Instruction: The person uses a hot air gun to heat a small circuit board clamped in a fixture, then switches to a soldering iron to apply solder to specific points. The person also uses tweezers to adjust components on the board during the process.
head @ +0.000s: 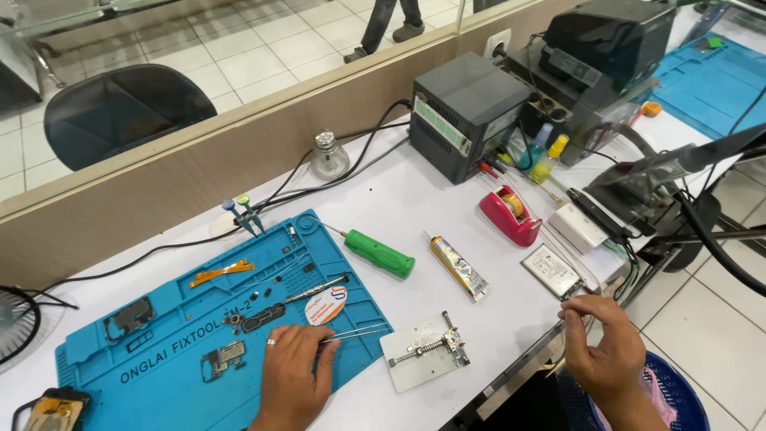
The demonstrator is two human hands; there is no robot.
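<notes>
My left hand (pixel 293 375) rests on a blue work mat (pixel 159 359) and holds metal tweezers (pixel 355 332) whose tips point right. A ring sits on one finger. Several small phone parts lie on the mat beside it, among them a black frame piece (pixel 262 317), a small circuit board (pixel 223 357) and an orange flex strip (pixel 220 272). My right hand (pixel 604 345) is at the table's right edge, fingers pinched around something thin that I cannot make out, just below a flat silver battery-like pack (pixel 550 270).
On the white table lie a green-handled screwdriver (pixel 379 254), a glue tube (pixel 459 267), a metal board-holder plate (pixel 424 349), a red tape dispenser (pixel 509 215), a grey power supply (pixel 467 114) and a glass bottle (pixel 328 157). A blue bin (pixel 678 391) stands below the right edge.
</notes>
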